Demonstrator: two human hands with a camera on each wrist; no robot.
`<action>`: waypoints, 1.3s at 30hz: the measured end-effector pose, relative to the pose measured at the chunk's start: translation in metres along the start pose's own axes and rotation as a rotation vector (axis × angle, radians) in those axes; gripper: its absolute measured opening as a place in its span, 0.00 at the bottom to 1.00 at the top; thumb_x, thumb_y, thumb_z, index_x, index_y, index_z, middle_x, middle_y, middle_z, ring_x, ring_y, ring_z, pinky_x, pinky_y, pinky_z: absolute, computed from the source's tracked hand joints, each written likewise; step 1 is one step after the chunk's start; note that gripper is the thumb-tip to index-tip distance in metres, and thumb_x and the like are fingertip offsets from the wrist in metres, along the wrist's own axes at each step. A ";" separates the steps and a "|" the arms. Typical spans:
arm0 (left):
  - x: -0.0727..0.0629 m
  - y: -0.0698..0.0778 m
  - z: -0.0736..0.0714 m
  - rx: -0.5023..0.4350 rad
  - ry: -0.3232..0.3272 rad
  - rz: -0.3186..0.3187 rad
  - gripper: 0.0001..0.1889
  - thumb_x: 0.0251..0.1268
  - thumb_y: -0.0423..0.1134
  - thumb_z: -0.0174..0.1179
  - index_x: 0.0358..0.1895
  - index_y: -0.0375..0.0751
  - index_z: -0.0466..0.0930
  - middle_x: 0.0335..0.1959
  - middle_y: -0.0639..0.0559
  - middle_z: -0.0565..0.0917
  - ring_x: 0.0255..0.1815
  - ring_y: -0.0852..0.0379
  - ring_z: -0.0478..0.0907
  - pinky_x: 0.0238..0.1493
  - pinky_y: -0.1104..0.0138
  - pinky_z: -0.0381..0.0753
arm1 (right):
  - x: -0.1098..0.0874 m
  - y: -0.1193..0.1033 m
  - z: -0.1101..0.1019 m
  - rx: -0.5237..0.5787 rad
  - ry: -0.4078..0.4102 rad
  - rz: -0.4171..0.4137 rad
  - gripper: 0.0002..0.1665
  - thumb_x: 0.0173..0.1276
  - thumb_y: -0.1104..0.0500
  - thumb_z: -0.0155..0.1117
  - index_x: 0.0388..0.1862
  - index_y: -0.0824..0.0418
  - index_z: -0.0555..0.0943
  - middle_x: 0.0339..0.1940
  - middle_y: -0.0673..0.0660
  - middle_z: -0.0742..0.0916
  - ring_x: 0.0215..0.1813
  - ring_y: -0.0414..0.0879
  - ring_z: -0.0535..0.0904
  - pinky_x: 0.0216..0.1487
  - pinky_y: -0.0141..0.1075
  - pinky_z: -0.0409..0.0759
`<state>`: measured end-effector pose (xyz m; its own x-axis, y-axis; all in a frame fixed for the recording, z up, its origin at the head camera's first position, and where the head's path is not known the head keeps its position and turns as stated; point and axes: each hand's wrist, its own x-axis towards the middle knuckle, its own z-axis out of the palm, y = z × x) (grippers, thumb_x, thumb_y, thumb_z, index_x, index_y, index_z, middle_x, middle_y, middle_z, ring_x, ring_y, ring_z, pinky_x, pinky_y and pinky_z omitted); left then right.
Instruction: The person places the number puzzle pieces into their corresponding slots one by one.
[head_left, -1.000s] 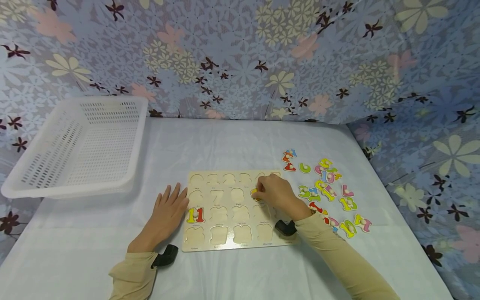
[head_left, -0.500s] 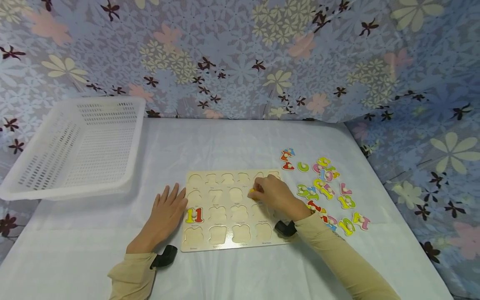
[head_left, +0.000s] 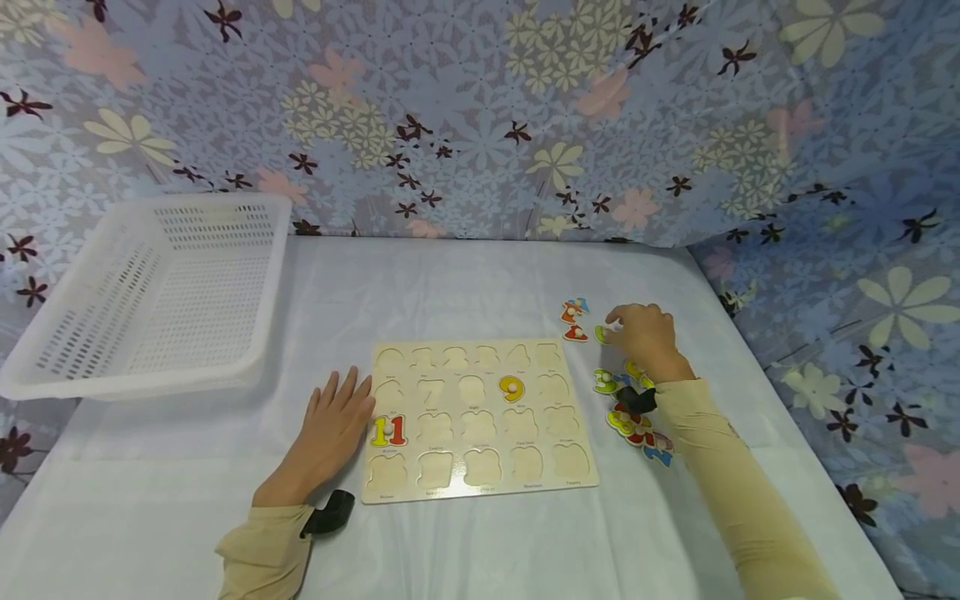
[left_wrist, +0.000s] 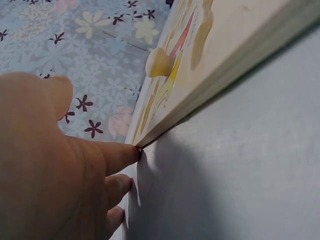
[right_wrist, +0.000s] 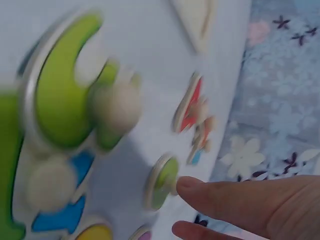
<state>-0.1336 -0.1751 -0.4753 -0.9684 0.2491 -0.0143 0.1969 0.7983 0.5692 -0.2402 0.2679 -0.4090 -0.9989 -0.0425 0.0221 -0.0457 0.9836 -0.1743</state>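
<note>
- Pale board point(head_left: 452, 387), lower centre, rows of recesses!
- Left hand point(head_left: 330, 437), lower left: relaxed, touching its edge.
- Right hand point(head_left: 643, 337), right of centre: fingers parted, ungrasping.
- Green piece point(right_wrist: 163, 184), right at those fingers: curved, pale-edged, knobbed!

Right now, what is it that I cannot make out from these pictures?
Head view: parts of the number pieces, hidden by the right hand and right sleeve.
Head view: words on the board, too small to read.
Right wrist view: the large curved green shape, blurred.
Left wrist view: part of the left hand, cut off by the left edge.
</note>
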 end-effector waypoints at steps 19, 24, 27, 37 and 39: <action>-0.001 0.000 -0.001 -0.016 0.002 0.006 0.32 0.80 0.55 0.30 0.75 0.35 0.55 0.77 0.37 0.48 0.76 0.36 0.33 0.70 0.43 0.29 | 0.010 0.009 0.016 -0.009 0.016 -0.012 0.15 0.56 0.61 0.74 0.42 0.65 0.86 0.39 0.64 0.86 0.43 0.64 0.78 0.48 0.60 0.70; 0.000 0.001 -0.001 -0.017 0.002 0.001 0.31 0.80 0.53 0.32 0.75 0.35 0.54 0.77 0.37 0.47 0.76 0.36 0.33 0.70 0.43 0.29 | 0.010 0.011 0.016 0.009 0.023 0.007 0.14 0.57 0.60 0.73 0.41 0.65 0.86 0.40 0.64 0.86 0.43 0.64 0.78 0.50 0.60 0.69; 0.000 0.002 -0.001 -0.016 -0.001 -0.008 0.31 0.80 0.53 0.32 0.75 0.35 0.54 0.77 0.37 0.47 0.76 0.36 0.33 0.71 0.43 0.28 | 0.008 0.007 0.013 0.047 0.048 -0.017 0.13 0.59 0.60 0.72 0.41 0.66 0.85 0.41 0.65 0.86 0.43 0.64 0.79 0.49 0.60 0.70; -0.002 0.000 -0.003 -0.024 0.007 0.009 0.34 0.79 0.57 0.29 0.74 0.34 0.54 0.77 0.36 0.48 0.76 0.36 0.33 0.71 0.43 0.29 | -0.006 -0.067 0.011 0.190 0.075 -0.309 0.09 0.60 0.54 0.74 0.34 0.58 0.87 0.40 0.58 0.88 0.37 0.53 0.81 0.34 0.46 0.78; -0.002 0.000 -0.003 -0.021 0.006 0.011 0.34 0.79 0.57 0.29 0.75 0.34 0.54 0.77 0.36 0.47 0.76 0.36 0.33 0.71 0.43 0.29 | -0.009 -0.092 0.015 0.184 0.071 -0.392 0.08 0.59 0.53 0.75 0.31 0.56 0.87 0.37 0.55 0.88 0.38 0.51 0.81 0.36 0.45 0.79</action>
<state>-0.1322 -0.1774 -0.4724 -0.9671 0.2545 -0.0034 0.2042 0.7839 0.5864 -0.2273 0.1749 -0.4075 -0.9025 -0.3877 0.1876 -0.4290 0.8477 -0.3120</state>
